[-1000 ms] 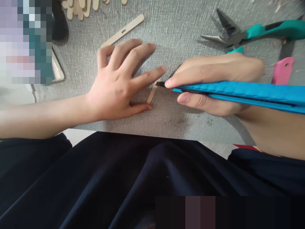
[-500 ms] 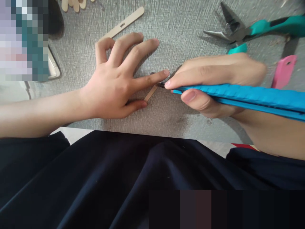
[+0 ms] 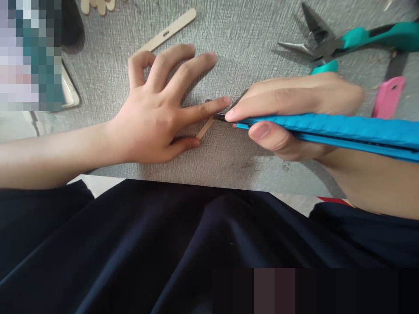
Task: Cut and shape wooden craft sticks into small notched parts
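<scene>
My left hand lies on the grey textured table with fingers spread. Its index finger and thumb press down a short wooden stick piece. My right hand is closed around a blue utility knife. The knife's dark blade tip touches the upper end of the stick piece, right beside my left index fingertip. Most of the stick is hidden under my left fingers.
A longer wooden craft stick with a slot lies behind my left hand, and several more sticks sit at the top edge. Teal-handled pliers and a pink tool lie at the right. A metal tray corner shows at left.
The view shifted slightly. My left thumb has slid a little inward along the stick piece, and the knife tip stays at the stick's upper end.
</scene>
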Available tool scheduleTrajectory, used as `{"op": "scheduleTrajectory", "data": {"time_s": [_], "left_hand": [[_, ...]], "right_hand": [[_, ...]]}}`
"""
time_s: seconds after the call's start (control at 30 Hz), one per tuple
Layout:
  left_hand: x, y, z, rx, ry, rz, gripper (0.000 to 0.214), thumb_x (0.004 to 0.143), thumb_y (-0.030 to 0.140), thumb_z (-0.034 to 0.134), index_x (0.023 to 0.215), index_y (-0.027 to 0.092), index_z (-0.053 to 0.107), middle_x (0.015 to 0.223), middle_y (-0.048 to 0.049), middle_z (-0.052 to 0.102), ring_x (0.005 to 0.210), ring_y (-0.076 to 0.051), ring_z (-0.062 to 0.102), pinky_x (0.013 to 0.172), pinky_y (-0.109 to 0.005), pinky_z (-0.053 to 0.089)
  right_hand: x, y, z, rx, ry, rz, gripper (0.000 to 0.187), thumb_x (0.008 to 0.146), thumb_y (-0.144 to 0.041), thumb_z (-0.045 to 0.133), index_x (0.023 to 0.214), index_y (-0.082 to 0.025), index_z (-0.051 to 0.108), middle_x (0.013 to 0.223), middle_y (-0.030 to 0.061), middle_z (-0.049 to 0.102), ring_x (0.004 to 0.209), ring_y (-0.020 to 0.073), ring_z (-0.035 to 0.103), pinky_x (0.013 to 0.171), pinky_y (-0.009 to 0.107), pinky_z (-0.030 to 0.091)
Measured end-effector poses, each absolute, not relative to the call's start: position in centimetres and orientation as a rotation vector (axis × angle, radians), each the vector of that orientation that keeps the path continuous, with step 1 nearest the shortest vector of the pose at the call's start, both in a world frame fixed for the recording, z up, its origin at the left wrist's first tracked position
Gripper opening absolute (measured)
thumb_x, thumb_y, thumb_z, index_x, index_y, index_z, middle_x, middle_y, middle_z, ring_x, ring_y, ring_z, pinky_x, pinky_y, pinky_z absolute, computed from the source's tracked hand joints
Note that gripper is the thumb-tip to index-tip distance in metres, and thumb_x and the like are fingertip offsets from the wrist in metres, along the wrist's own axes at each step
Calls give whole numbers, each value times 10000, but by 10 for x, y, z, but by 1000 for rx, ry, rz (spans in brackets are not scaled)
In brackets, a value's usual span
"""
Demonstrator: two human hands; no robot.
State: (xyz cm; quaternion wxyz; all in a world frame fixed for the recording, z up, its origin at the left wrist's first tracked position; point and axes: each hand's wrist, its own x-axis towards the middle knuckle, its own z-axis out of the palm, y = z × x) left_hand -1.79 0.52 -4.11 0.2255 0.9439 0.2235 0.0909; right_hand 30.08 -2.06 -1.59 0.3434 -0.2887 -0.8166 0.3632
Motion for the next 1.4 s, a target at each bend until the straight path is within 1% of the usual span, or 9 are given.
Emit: {"op": "scheduleTrajectory", "data": {"time_s": [0.13,0.33,0.57,0.67,0.93,1.07,1.17,1.27,1.4], "left_hand": [[-18,6,-39,2645,589,221,1064,949,569,720,1920,410,314,1972,-199,217,1718,-714,326,1179,-965,256],[-16,5,-35,2598,630,230,1013,951,542,748,1890,414,390,1976,-160,241,1740,-684,317,1232,-962,227],[-15,4,-35,2552,658,162,1057,939,571,844,1883,442,388,2010,-117,172,1779,-653,247,1312,-919,206],[-11,2,-30,2516,719,173,983,956,599,850,1845,480,448,1996,-93,256,1781,-628,283,1315,-903,234],[-6,-4,-29,2462,824,161,855,937,466,865,1751,387,614,2001,-97,292,1792,-590,268,1376,-887,182],[-9,1,-33,2504,781,206,893,967,583,817,1794,369,557,1981,-142,342,1770,-570,309,1347,-862,220],[-10,6,-30,2458,762,319,957,994,743,742,1805,280,532,1827,-197,570,1673,-506,475,1320,-790,314],[-9,8,-22,2323,834,385,863,1021,736,722,1710,226,617,1510,-157,809,1468,-401,660,1302,-704,415],[-4,8,-16,2165,928,427,560,1029,652,768,1427,260,792,997,-52,870,1079,-306,779,1266,-674,496]], "right_hand": [[303,-19,-19,-693,-2149,935,162,1128,-272,736,1210,-299,873,934,12,805,750,149,727,698,324,613],[301,-24,-17,-715,-2213,882,188,1109,-309,705,1232,-326,846,1041,61,851,890,268,797,831,473,682],[295,-21,-17,-656,-2209,864,221,1104,-260,675,1232,-341,837,1005,46,852,827,269,802,788,467,681],[293,-18,-19,-631,-2217,843,230,1092,-242,672,1235,-342,821,974,37,842,788,253,783,754,449,679],[285,-22,-31,-587,-2155,686,200,1081,-226,627,1197,-328,754,914,21,803,704,233,695,675,424,616],[287,-25,-40,-536,-2206,522,152,1096,-317,658,1222,-299,742,912,14,787,725,217,683,666,407,606],[291,-22,-45,-491,-2215,436,207,1133,-381,619,1280,-314,748,882,-19,766,683,196,677,640,384,588],[296,-20,-49,-429,-2161,373,270,1131,-421,667,1366,-330,765,911,-9,806,687,196,707,638,375,592],[293,-21,-56,-683,-2159,420,338,1196,-508,529,1322,-355,803,994,33,864,849,240,799,838,451,684]]}}
